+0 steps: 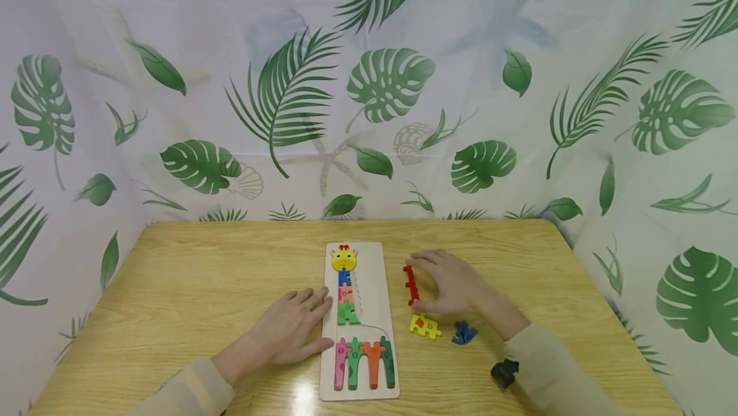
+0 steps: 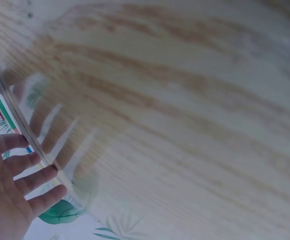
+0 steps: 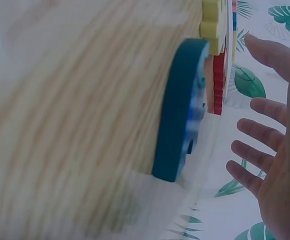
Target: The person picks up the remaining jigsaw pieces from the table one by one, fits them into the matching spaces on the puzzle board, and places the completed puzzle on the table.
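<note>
A pale wooden giraffe puzzle board point(image 1: 373, 275) lies on the table, holding a yellow giraffe head point(image 1: 344, 258), neck pieces and several leg pieces. My left hand point(image 1: 296, 326) rests along its left edge with fingers straight; in the left wrist view the fingertips meet the board's side. My right hand point(image 1: 452, 281) hovers over a red puzzle piece point(image 1: 412, 284) right of the board, thumb and fingers apart near its two ends. In the right wrist view those fingers are spread and hold nothing. A yellow puzzle piece point(image 1: 425, 326) lies nearer me.
Dark blue puzzle pieces point(image 1: 464, 332) lie together below my right wrist, looming large in the right wrist view. A small black object point(image 1: 505, 373) shows beside the right sleeve. Leaf-printed cloth point(image 1: 369, 115) hangs behind the wooden table point(image 1: 230, 256).
</note>
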`<state>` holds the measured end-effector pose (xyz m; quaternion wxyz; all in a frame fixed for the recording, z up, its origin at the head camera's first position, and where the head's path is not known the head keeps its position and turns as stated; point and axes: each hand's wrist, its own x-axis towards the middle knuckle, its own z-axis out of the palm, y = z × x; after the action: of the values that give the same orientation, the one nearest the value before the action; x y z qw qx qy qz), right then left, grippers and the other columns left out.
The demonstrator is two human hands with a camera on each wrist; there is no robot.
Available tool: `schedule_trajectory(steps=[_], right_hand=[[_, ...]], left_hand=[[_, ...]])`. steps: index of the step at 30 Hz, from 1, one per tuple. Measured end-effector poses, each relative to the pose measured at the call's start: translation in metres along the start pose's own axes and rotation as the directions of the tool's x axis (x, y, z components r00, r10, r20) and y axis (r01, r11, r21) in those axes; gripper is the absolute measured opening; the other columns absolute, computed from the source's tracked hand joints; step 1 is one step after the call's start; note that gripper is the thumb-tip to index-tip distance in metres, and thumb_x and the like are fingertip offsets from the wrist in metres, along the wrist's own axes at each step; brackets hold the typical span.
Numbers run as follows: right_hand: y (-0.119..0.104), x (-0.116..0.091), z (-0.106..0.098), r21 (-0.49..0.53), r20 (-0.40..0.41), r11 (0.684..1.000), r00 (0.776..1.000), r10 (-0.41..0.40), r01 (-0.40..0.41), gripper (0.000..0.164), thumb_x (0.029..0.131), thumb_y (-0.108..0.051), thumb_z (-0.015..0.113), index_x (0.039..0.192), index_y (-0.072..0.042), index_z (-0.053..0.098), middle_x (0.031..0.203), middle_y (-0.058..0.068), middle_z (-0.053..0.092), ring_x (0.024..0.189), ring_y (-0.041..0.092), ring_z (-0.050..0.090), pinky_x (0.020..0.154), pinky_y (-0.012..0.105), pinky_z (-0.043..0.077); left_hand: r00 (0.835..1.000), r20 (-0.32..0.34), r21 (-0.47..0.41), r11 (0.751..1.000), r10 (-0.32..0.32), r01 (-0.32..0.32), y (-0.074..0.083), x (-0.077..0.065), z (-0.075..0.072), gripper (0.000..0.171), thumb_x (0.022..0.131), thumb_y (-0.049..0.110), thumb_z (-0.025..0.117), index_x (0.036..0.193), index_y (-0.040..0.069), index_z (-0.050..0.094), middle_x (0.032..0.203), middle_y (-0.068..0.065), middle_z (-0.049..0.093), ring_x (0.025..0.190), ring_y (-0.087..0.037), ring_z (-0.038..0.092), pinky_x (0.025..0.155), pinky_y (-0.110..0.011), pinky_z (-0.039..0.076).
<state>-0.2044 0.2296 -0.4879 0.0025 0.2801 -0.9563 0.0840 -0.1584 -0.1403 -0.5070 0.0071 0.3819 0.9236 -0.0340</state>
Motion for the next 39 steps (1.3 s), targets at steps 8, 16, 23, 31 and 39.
schedule_trajectory(steps=[8,16,23,31,39], right_hand=[[0.004,0.003,0.006,-0.018,0.013,1.000,1.000,-0.009,0.009,0.084,0.085,-0.062,0.077,0.154,-0.019,0.055,0.160,0.007,0.054,0.146,0.036,0.051,0.116,0.064,0.047],[0.005,0.006,0.011,-0.016,0.045,1.000,0.999,0.004,-0.004,0.084,0.085,-0.066,0.074,0.153,-0.021,0.055,0.160,0.006,0.055,0.147,0.036,0.052,0.118,0.063,0.046],[0.004,0.007,0.011,-0.018,0.076,1.000,0.997,0.022,-0.021,0.084,0.086,-0.067,0.072,0.154,-0.022,0.054,0.161,0.007,0.053,0.146,0.038,0.052,0.118,0.063,0.046],[0.005,0.009,0.013,-0.015,0.074,1.000,0.997,0.016,-0.015,0.084,0.086,-0.068,0.072,0.154,-0.021,0.055,0.161,0.007,0.053,0.147,0.037,0.051,0.118,0.062,0.046],[0.006,0.011,0.015,-0.014,0.082,1.000,0.996,0.023,-0.022,0.082,0.086,-0.067,0.072,0.152,-0.021,0.057,0.159,0.008,0.055,0.145,0.037,0.052,0.118,0.062,0.046]], left_hand=[[1.000,0.011,-0.002,1.000,-0.006,0.006,0.000,-0.001,-0.001,0.077,0.105,0.066,0.044,0.157,0.011,0.051,0.164,-0.014,0.049,0.145,-0.036,0.056,0.117,-0.050,0.051],[1.000,0.003,0.015,1.000,-0.008,0.008,0.000,-0.001,0.000,0.078,0.104,0.068,0.044,0.158,0.012,0.050,0.165,-0.013,0.049,0.145,-0.036,0.056,0.117,-0.050,0.051],[1.000,0.007,0.003,1.000,-0.013,0.013,0.000,0.001,0.000,0.077,0.105,0.068,0.044,0.158,0.012,0.049,0.165,-0.013,0.048,0.146,-0.035,0.055,0.118,-0.050,0.051],[1.000,0.010,0.002,1.000,-0.011,0.011,0.000,0.000,0.000,0.077,0.104,0.067,0.044,0.158,0.011,0.050,0.165,-0.013,0.048,0.146,-0.036,0.055,0.118,-0.050,0.051],[1.000,0.016,-0.012,1.000,-0.012,0.012,0.000,0.001,0.001,0.077,0.105,0.067,0.043,0.158,0.011,0.049,0.166,-0.014,0.047,0.146,-0.036,0.054,0.118,-0.051,0.050]])
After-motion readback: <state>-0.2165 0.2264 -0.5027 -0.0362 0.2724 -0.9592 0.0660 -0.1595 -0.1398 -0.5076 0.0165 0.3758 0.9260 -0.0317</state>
